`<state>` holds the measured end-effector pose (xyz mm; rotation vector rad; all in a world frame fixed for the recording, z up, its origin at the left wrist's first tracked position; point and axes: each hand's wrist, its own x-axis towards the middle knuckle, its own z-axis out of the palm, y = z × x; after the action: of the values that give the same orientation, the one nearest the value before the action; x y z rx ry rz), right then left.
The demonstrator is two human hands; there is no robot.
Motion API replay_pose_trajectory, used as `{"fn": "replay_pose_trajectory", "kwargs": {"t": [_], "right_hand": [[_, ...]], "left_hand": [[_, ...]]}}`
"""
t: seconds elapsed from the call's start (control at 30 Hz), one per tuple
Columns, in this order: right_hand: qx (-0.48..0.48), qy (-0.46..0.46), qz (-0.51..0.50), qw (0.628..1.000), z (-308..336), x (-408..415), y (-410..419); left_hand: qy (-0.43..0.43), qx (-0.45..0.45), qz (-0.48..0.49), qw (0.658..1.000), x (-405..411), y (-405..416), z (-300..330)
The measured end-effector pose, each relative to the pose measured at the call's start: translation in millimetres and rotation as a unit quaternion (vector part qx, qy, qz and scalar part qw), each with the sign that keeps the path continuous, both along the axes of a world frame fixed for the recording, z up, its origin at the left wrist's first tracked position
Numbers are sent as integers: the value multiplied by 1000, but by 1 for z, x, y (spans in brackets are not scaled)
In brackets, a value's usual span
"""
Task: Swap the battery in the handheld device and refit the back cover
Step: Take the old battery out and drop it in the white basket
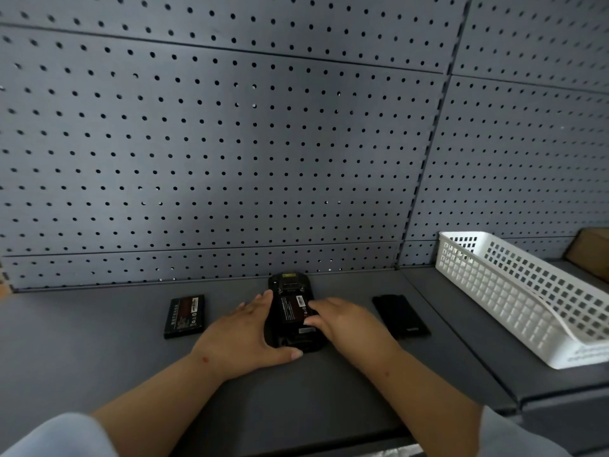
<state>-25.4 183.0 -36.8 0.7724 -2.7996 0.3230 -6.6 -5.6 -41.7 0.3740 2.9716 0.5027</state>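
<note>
Nearest the camera, two bare forearms in pale sleeves are seen reaching forward over the dark grey shelf (99, 357). The left hand (244, 338) is laid flat and spread against the left flank of the handheld device (291, 311), its thumb curled round the near end, so that the body is steadied rather than gripped. The right hand (346, 321) is held with fingers (316, 306) extended and resting on the battery in the bay (293, 308); nothing is pinched, and a pressing or seating action is judged likely. The device is placed face down at the middle of the shelf, its back open and its label-bearing cell exposed. To the left, apart from the device, a second battery (184, 316) is lying flat; which of the two is the fresh one cannot be told. To the right, the back cover (400, 316) is lying flat on the shelf, detached and untouched. It is judged that the cover has been removed and a cell is being set in place, while the refitting of the cover is left to do. Further right a white basket (514, 291) is stood, and behind everything the pegboard wall (230, 143) is seen.
</note>
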Motion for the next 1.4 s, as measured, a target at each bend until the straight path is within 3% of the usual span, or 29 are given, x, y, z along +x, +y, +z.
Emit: {"fn": "replay_pose_trajectory", "kwargs": {"t": [0.27, 0.4, 0.53, 0.87, 1.07, 1.4], "right_hand": [[-170, 63, 3, 983, -2, 5, -13], [-302, 31, -52, 951, 3, 14, -18], [-360, -39, -141, 921, 2, 19, -29], [-301, -51, -231, 924, 4, 25, -57], [-258, -48, -242, 934, 7, 28, -55], [-266, -47, -241, 932, 16, 30, -47]], "left_hand": [[-3, 5, 11, 1000, -2, 0, -3], [-3, 7, 16, 1000, -2, 1, -3], [1, 6, 11, 1000, -3, 0, -4], [14, 24, 18, 999, -2, 0, -6], [18, 24, 7, 1000, 0, 0, -2], [5, 46, 4, 999, 0, 0, 1]]}}
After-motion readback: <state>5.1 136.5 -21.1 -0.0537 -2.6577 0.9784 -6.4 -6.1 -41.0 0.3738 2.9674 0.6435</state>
